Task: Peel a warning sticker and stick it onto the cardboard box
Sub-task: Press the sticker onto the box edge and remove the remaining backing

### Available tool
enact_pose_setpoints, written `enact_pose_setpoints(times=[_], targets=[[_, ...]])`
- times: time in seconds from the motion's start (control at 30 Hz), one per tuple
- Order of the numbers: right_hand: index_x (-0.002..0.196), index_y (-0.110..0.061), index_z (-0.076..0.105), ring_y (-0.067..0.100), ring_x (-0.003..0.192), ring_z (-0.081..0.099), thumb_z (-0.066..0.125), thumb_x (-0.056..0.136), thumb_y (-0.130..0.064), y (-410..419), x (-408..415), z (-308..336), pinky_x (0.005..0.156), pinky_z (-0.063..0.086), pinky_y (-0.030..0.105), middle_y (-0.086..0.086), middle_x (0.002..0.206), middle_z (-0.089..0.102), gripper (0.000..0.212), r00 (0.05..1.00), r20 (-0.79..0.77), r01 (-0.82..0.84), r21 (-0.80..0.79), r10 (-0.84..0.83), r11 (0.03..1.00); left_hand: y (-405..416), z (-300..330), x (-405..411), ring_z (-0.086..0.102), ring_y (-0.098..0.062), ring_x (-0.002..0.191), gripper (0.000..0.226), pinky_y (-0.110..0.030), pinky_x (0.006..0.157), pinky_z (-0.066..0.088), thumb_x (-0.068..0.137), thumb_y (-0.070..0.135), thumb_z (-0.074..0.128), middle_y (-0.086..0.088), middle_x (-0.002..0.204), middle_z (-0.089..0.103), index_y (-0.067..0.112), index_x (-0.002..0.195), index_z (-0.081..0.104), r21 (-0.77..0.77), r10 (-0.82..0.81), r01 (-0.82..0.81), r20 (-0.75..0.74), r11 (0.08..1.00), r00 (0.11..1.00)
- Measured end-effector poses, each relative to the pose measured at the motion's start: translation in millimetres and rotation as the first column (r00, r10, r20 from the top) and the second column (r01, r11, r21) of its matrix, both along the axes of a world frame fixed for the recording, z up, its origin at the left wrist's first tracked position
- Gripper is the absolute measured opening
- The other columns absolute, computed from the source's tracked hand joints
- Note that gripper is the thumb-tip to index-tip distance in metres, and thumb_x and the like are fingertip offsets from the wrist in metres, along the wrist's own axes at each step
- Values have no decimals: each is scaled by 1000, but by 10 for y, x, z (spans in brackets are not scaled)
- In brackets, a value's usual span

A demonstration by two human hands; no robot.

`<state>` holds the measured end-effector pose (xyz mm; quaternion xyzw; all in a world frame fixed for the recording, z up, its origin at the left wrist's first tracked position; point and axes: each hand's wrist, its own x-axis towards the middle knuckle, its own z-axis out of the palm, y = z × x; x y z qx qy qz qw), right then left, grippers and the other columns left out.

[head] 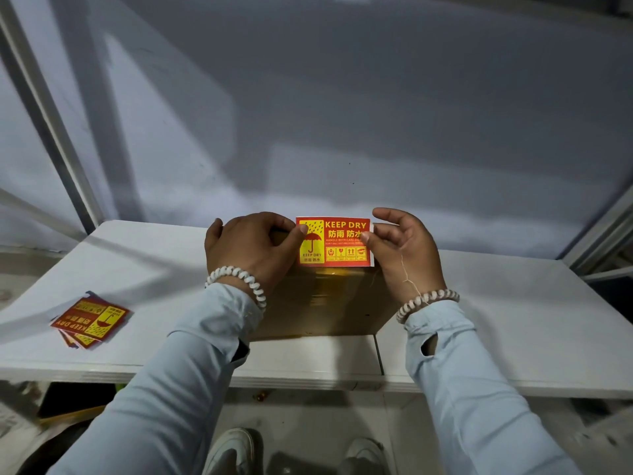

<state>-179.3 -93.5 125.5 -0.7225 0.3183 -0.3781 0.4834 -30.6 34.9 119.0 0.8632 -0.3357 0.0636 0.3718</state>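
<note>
Head view: both hands are pinching the warning sticker (334,242), left hand (247,250) at 9 o'clock, right hand (402,250) at 3, fingers curled; the cardboard box (329,303) beneath is partly hidden, contact possibly unmade.

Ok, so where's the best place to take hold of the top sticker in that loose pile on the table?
Probably at a near corner of the sticker pile, coming from the left: the sheets lie flat and fanned on the table, so the top sheet's corners overhang the ones beneath and can be pinched.
</note>
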Motion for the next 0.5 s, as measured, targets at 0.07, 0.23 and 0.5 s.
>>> enact_pose_setpoints(times=[0.07, 0.23, 0.5], targets=[[117, -25, 55, 19, 104, 65, 67, 84, -22, 0, 0, 7, 85, 57, 39, 4, 113, 68, 35, 1000, 2, -7, 7, 7, 1000, -1, -8, 5, 59, -13, 110, 32, -45, 114, 17, 82, 64, 47, 17, 100, 70, 39, 84, 66, 14, -7, 7, 6, 1000, 1000], [111, -31, 55, 14, 97, 66, 70, 81, -26, -15, 24, -19, 85, 58, 42, 0, 107, 69, 34, 999, -45, 13, -47, -15, 999, 3, -42, 22, 58, -10, 109, 32, -46, 113, 15, 83, 61, 49, 23, 103, 68, 36, 79, 68, 25, -23, 22, 35, 999, 999], [107, -32, 56, 14, 92, 67, 73, 79, -29, -5, 92, -93, 81, 59, 43, -3, 100, 69, 33, 989, -100, 97, -156, -113, 983, -3, -50, 2, 59, -12, 108, 30, -47, 114, 17, 84, 59, 49, 23, 103, 68, 36, 76, 66, 32, -12, 10, 60, 999, 998]])
